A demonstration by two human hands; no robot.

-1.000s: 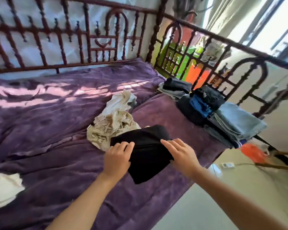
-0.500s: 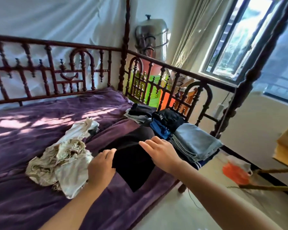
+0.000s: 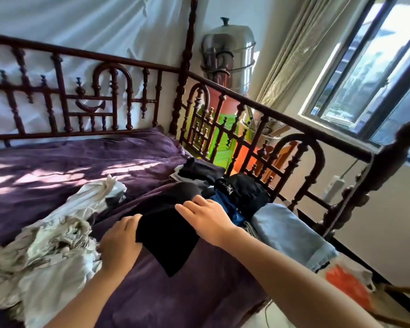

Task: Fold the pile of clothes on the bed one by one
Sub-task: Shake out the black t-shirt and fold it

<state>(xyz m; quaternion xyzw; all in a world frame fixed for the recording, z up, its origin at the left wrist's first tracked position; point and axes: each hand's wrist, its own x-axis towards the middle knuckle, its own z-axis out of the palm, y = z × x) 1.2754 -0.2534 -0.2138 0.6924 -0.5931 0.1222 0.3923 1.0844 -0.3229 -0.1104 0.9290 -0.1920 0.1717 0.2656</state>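
Black garment [image 3: 168, 245], folded, lies on the purple bed [image 3: 57, 166]. The left hand [image 3: 120, 242] has its grip clamped on the garment's left edge. The right hand [image 3: 208, 216] presses flat on it, fingers straight. Best to smooth creases, then lift it squarely to the folded stack [image 3: 244, 190] just right. A pale pile [image 3: 57, 245] waits left.

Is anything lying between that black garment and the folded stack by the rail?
Nothing visible. The black garment, held by the left hand and right hand, lies right beside the folded stack; the unfolded pale clothes lie on its other side.

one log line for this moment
folding black garment | left hand at its edge | right hand flat on top | unfolded pile beside
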